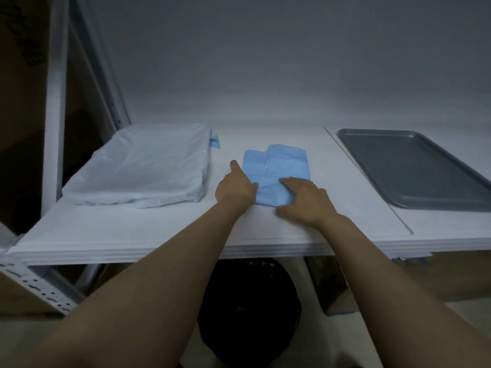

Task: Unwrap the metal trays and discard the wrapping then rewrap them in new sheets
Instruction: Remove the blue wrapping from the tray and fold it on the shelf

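A folded blue sheet [281,166] lies in the middle of the white shelf top [132,229]. My left hand [235,185] is at its near left edge, one digit stretched out along the shelf and the other fingers tucked at the sheet's edge. On the near right corner, my right hand [305,199] has its fingers curled over the sheet and its thumb at the front edge. A bare grey metal tray [414,168] lies flat at the right. A tray-shaped bundle wrapped in pale sheeting [143,166] sits at the left.
A thin clear panel edge [372,181] runs between the sheet and the grey tray. A black-lined bin [249,312] stands under the shelf. White shelving posts [55,102] rise at the left, and a plain wall is behind.
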